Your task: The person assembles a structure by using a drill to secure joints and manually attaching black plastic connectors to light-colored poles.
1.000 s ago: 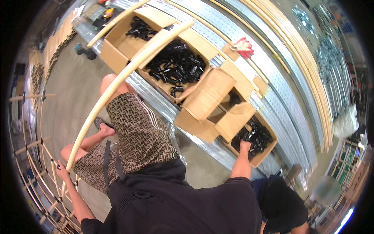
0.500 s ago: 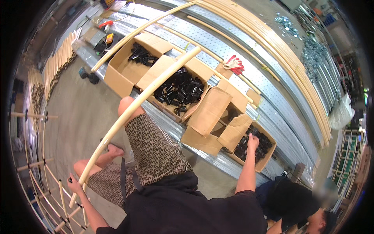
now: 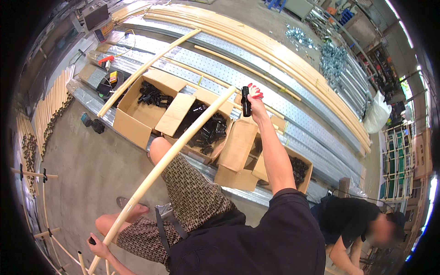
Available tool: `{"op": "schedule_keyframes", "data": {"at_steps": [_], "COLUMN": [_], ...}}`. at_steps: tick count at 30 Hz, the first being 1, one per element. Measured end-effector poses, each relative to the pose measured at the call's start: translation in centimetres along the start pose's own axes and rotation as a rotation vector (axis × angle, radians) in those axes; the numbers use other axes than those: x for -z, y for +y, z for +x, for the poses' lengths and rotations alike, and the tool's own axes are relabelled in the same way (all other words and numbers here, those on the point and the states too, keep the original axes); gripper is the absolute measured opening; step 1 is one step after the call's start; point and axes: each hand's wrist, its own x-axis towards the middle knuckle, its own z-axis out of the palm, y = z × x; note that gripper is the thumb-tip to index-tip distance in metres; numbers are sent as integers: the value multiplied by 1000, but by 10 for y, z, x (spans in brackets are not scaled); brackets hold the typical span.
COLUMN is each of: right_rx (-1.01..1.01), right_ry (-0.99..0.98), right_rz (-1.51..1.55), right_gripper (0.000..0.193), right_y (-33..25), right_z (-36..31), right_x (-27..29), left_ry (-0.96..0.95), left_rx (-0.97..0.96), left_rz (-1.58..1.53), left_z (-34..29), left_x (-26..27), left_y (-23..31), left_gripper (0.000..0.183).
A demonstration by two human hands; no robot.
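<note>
At the upper centre of my view, the right hand [image 3: 258,109] grasps a glossy black tubular connector [image 3: 245,103], which stands nearly upright along the hand's left side, its ends protruding above and below. At lower left, the left hand [image 3: 98,248] is closed on the lower part of a smooth, pale tan pole [image 3: 160,168]. I see the pole slope up rightward, its upper tip just left of the connector, apart.
</note>
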Motion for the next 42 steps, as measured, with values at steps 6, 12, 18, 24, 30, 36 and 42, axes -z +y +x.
{"op": "schedule_keyframes", "data": {"at_steps": [6, 12, 18, 24, 30, 36, 42], "right_rx": [8, -18, -7, -24, 11, 145, 354], "right_ry": [90, 37, 25, -63, -97, -115, 18], "right_rz": [10, 132, 88, 96, 24, -639, -977], "right_gripper": [35, 37, 42, 44, 44, 47, 57], "right_y": [35, -3, -26, -20, -23, -66, -51], "right_z": [76, 30, -17, -22, -5, -22, -13], "right_x": [20, -4, 6, 32, 45, 30, 26], "left_ry": [-131, -159, -149, -144, -183, -100, -99], "left_rx": [46, 84, 10, 11, 1, -18, -53], "left_rz": [-43, -92, -63, -77, -117, -147, -143], "left_z": [-1, -5, -2, 1, 5, -5, -2], "left_x": [-9, 6, 0, -7, -14, -8, -11], "left_y": [30, 49, 45, 49, 41, 47, 50], "left_gripper": [43, 39, 41, 41, 41, 41, 41]}}
